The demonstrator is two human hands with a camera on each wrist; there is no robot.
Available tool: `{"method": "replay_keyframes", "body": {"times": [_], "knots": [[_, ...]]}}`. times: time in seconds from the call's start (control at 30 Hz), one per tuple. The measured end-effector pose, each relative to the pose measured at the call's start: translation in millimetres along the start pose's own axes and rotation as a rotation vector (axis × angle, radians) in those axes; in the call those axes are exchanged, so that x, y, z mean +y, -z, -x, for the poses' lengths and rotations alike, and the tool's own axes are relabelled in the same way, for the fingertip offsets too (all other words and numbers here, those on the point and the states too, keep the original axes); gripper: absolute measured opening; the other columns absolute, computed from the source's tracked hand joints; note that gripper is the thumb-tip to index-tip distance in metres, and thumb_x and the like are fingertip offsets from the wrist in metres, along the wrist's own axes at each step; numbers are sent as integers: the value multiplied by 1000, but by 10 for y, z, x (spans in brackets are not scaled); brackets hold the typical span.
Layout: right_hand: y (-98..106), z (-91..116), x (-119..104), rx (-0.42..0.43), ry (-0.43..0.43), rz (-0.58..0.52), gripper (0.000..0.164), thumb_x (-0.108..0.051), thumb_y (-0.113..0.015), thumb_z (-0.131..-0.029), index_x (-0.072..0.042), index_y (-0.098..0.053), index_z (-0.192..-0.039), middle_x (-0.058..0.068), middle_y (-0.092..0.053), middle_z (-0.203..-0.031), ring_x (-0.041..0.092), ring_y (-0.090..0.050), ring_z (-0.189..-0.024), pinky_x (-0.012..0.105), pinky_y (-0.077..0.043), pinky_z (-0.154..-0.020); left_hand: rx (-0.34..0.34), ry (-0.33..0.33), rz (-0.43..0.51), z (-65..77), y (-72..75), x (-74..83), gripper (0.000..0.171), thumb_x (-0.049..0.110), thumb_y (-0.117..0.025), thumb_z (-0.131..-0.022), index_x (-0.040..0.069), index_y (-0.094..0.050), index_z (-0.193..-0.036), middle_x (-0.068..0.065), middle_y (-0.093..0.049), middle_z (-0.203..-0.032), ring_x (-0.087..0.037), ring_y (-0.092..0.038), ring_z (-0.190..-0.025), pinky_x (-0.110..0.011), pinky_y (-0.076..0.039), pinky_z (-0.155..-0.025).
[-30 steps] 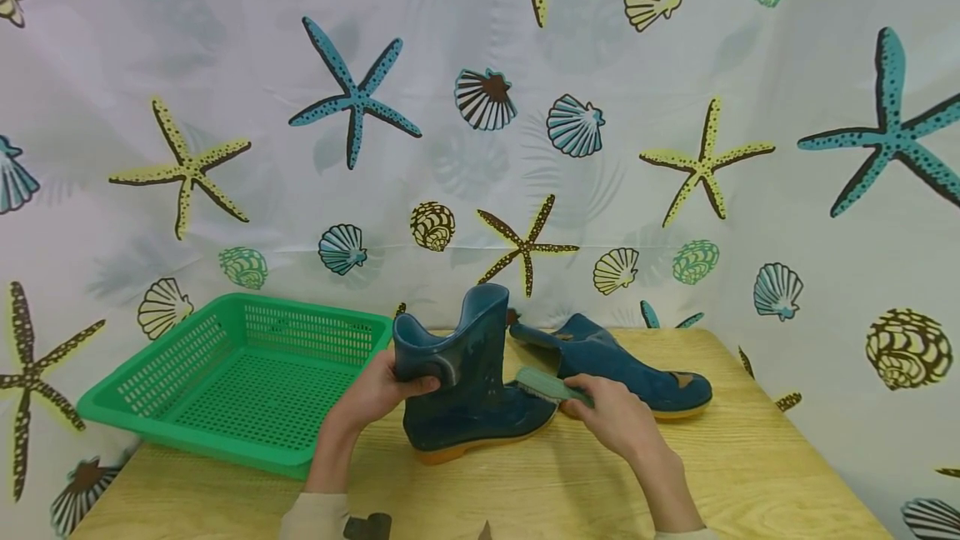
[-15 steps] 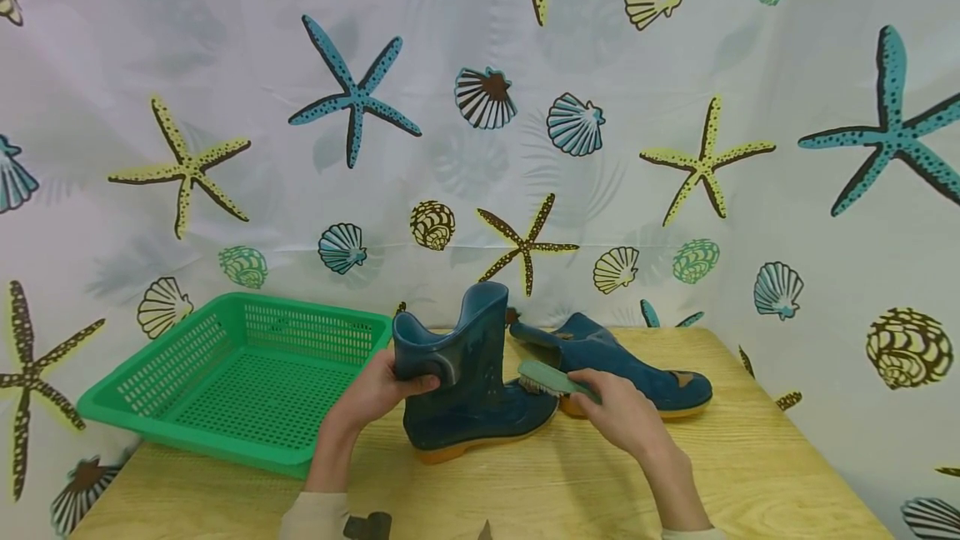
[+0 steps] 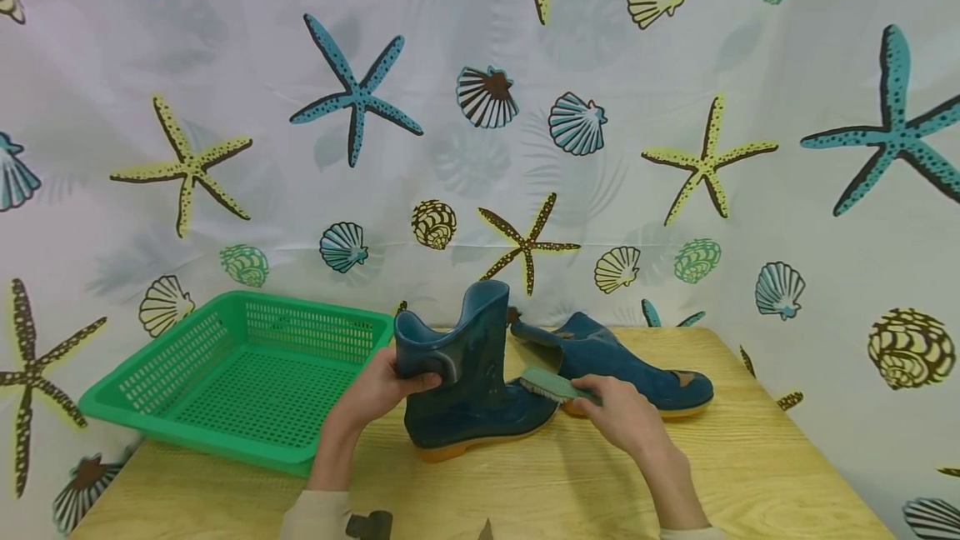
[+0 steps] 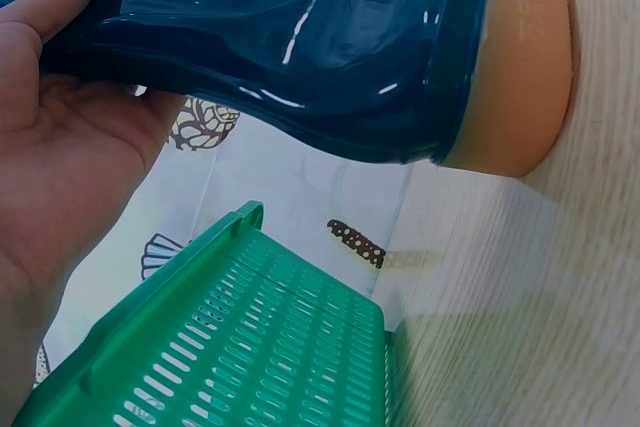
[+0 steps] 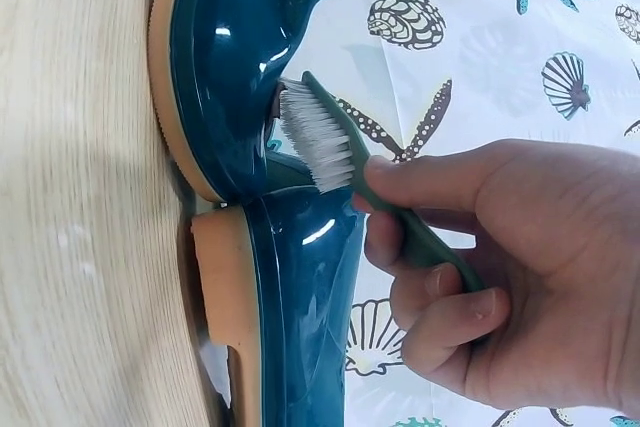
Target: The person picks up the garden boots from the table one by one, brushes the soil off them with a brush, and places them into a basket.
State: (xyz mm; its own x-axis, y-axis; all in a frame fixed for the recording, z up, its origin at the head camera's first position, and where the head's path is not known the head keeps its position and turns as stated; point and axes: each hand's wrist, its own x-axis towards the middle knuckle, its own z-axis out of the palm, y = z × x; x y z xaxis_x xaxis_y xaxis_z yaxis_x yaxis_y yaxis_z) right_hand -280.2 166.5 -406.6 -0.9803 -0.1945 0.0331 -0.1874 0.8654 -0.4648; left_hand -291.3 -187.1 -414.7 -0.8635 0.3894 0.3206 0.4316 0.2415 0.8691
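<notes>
A dark blue rubber boot [image 3: 468, 390] with an orange sole stands upright on the table, toe to the right. My left hand [image 3: 381, 390] grips its shaft near the top, thumb across the near side; the left wrist view shows the heel [image 4: 520, 67] down at the tabletop. In my right hand [image 3: 618, 413] is a green scrub brush [image 3: 547, 383], held by its handle. Its white bristles [image 5: 318, 137] face the boot's toe, right at the upper surface. A second blue boot [image 3: 622, 365] lies behind and to the right, a brown patch on its toe.
A green plastic basket [image 3: 300, 458] with slotted walls sits on the left of the wooden table [image 3: 720, 473]. Behind the table hangs a white curtain [image 3: 465, 165] printed with starfish and shells.
The brush in my right hand has shifted slightly back and forth over the boot's toe and tilted a little. My left hand and the boot stay put.
</notes>
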Motion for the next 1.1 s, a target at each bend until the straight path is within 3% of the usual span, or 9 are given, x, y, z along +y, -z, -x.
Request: {"method": "replay_keyframes", "body": {"times": [0.1, 0.3, 0.5, 0.7, 1.1], "knots": [[13, 7, 18, 1, -2, -5, 32, -21, -66, -96, -14, -67, -127, 17, -66, -127, 27, -67, -97, 42, -53, -69, 1, -2, 2, 4, -5, -1, 27, 18, -74, -90, 4, -72, -114, -18, -70, -114, -7, -66, -99, -35, -55, -86], [0, 3, 43, 8, 5, -59, 33, -21, -65, -97, -14, -66, -129, 16, -66, -128, 31, -67, -100, 44, -54, -71, -5, -18, 5, 9, -8, 4, 28, 17, -73, -91, 4, -71, -115, -18, -70, -115, -6, -66, -100, -33, -55, -86], [-142, -64, 13, 41, 31, -144, 33, -20, -65, -97, -16, -65, -130, 9, -68, -124, 20, -65, -92, 39, -51, -73, -5, -20, 16, 7, -2, 1, 29, 16, -73, -91, 2, -71, -116, -19, -69, -115, -5, -66, -100, -34, -55, -86], [-223, -89, 19, 59, 33, -119, 33, -20, -67, -95, -16, -67, -128, 10, -68, -124, 23, -67, -100, 42, -54, -76, -10, -21, 17, 9, -1, 9, 29, 16, -73, -91, 2, -71, -116, -20, -69, -116, -5, -66, -101, -33, -55, -86], [-84, -41, 23, 53, 6, -61, 32, -22, -65, -96, -14, -67, -128, 15, -66, -128, 33, -65, -109, 47, -54, -80, -8, -47, 16, 7, -2, -2, 28, 14, -73, -90, 2, -71, -116, -19, -69, -115, -4, -66, -100, -31, -55, -85]]}}
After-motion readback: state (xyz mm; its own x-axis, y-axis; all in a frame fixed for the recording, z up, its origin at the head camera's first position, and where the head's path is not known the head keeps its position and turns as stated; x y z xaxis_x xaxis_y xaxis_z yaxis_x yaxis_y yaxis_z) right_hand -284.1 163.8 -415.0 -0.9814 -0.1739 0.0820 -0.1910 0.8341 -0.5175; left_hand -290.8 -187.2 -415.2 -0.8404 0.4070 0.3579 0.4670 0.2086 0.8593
